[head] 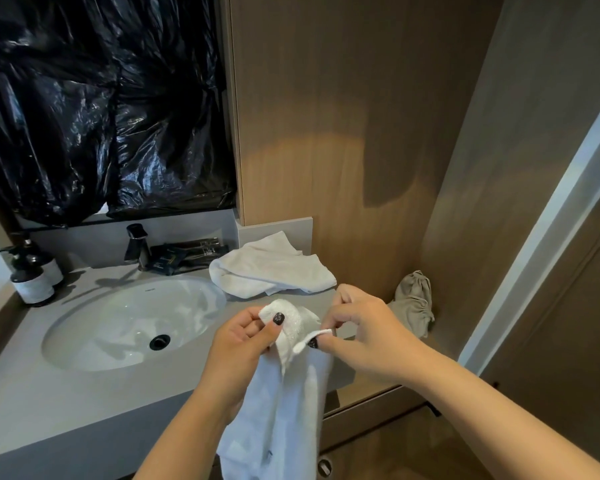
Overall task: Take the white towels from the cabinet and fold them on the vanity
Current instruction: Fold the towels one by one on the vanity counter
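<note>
Your fingers are clamped on cloth: left hand (248, 336) grips a bunched corner of the white towel (284, 410), right hand (357, 327) pinches its hem loop. The towel hangs over the vanity (84, 393) front edge, right of the sink (129, 323). A second towel (271, 268) lies crumpled at the back right corner. Step in hand, as I judge it: finding corners. Next, spread it flat on the vanity.

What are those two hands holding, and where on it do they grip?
A white towel. The left hand pinches its bunched top edge; the right hand pinches a thin hem beside it. The rest hangs down before the vanity.
</note>
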A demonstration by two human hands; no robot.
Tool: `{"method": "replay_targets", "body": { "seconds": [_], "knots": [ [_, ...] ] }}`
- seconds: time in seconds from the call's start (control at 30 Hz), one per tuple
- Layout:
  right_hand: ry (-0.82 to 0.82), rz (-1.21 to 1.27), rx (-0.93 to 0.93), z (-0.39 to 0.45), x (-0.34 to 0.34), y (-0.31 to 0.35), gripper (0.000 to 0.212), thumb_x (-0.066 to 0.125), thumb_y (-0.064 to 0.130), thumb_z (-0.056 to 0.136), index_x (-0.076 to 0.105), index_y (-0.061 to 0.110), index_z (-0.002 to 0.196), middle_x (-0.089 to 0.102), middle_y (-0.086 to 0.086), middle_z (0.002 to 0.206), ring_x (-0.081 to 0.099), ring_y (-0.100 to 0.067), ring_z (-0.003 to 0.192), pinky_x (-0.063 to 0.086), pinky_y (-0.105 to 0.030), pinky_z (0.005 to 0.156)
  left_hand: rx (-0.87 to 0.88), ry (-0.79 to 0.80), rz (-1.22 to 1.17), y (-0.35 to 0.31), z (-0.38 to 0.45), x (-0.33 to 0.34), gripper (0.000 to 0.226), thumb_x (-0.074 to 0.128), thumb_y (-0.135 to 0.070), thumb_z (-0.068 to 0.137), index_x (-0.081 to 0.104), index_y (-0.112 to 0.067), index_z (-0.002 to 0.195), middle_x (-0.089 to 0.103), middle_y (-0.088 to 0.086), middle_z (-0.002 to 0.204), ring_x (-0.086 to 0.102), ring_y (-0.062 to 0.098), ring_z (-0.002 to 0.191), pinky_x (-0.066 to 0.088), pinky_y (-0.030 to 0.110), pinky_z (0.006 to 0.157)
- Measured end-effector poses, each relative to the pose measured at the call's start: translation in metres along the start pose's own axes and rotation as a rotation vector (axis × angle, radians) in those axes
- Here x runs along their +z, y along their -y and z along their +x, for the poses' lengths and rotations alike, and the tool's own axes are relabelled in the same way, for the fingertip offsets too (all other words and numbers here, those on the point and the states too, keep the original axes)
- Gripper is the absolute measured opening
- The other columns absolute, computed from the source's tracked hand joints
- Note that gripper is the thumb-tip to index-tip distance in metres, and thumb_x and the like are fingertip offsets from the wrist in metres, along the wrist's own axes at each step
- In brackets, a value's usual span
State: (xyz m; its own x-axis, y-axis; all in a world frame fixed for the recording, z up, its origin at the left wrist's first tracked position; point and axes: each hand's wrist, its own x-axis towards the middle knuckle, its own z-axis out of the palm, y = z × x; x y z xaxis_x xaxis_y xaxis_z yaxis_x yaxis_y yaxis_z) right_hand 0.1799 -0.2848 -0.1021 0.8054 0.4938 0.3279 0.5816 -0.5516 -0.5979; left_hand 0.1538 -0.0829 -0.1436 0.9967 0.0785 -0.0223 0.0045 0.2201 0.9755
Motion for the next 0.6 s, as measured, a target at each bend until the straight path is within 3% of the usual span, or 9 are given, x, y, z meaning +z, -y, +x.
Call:
{"method": "replay_targets", "body": {
  "seconds": [0.13, 0.23, 0.33, 0.43, 0.5, 0.6],
  "knots": [
    [-0.033, 0.256, 0.054, 0.003, 0.008, -0.003, 0.030, 0.061, 0.037, 0.083, 0.053, 0.016, 0.064, 0.048, 0.006, 0.068, 0.046, -0.007, 0.066, 0.036, -0.025, 0.060, 0.008, 0.027, 0.003, -0.003, -0.003, 0.003, 0.016, 0.069, -0.025, 0.084, 0.077, -0.024, 0.097, 0.077, 0.009, 0.097, 0.073, 0.020, 0.088, 0.056, 0.021, 0.071],
    [-0.034, 0.370, 0.096, 0.008, 0.013, -0.005, 0.027, 0.061, 0.037, 0.086, 0.050, 0.024, 0.066, 0.044, 0.011, 0.061, 0.038, -0.006, 0.060, 0.030, -0.023, 0.057, 0.009, 0.067, 0.022, -0.006, -0.004, 0.008, 0.019, 0.064, -0.017, 0.091, 0.078, -0.028, 0.097, 0.077, 0.009, 0.095, 0.074, 0.018, 0.084, 0.055, 0.018, 0.068],
    [-0.065, 0.284, 0.055, 0.007, 0.015, -0.008, 0.024, 0.061, 0.047, 0.084, 0.051, 0.028, 0.074, 0.047, 0.013, 0.063, 0.037, -0.003, 0.059, 0.031, -0.022, 0.056, 0.027, 0.094, 0.066, -0.009, -0.004, 0.012, 0.030, 0.059, -0.008, 0.095, 0.079, -0.030, 0.097, 0.078, 0.008, 0.094, 0.074, 0.016, 0.082, 0.055, 0.018, 0.068],
    [-0.149, 0.249, 0.006, 0.006, 0.010, -0.008, 0.014, 0.068, 0.041, 0.080, 0.059, 0.031, 0.082, 0.059, 0.013, 0.072, 0.049, -0.005, 0.062, 0.036, -0.016, 0.056, 0.024, 0.099, 0.066, -0.011, -0.003, 0.015, 0.027, 0.058, -0.007, 0.095, 0.079, -0.025, 0.099, 0.078, 0.007, 0.096, 0.074, 0.016, 0.083, 0.056, 0.020, 0.070],
    [-0.178, 0.165, -0.047, 0.006, 0.005, -0.007, 0.006, 0.071, 0.035, 0.082, 0.066, 0.034, 0.085, 0.063, 0.021, 0.079, 0.060, -0.005, 0.075, 0.042, -0.012, 0.063, 0.017, 0.110, 0.052, -0.012, -0.001, 0.018, 0.023, 0.058, -0.008, 0.096, 0.075, -0.018, 0.106, 0.077, 0.008, 0.096, 0.074, 0.019, 0.083, 0.057, 0.022, 0.071],
    [-0.128, 0.038, -0.101, 0.004, -0.005, -0.005, 0.007, 0.071, 0.029, 0.086, 0.073, 0.026, 0.092, 0.061, 0.028, 0.083, 0.061, -0.002, 0.084, 0.044, -0.011, 0.071, 0.029, 0.114, 0.017, -0.015, 0.000, 0.022, 0.017, 0.061, -0.009, 0.093, 0.068, -0.012, 0.109, 0.077, 0.014, 0.091, 0.074, 0.022, 0.078, 0.057, 0.023, 0.067]
  ]
}}
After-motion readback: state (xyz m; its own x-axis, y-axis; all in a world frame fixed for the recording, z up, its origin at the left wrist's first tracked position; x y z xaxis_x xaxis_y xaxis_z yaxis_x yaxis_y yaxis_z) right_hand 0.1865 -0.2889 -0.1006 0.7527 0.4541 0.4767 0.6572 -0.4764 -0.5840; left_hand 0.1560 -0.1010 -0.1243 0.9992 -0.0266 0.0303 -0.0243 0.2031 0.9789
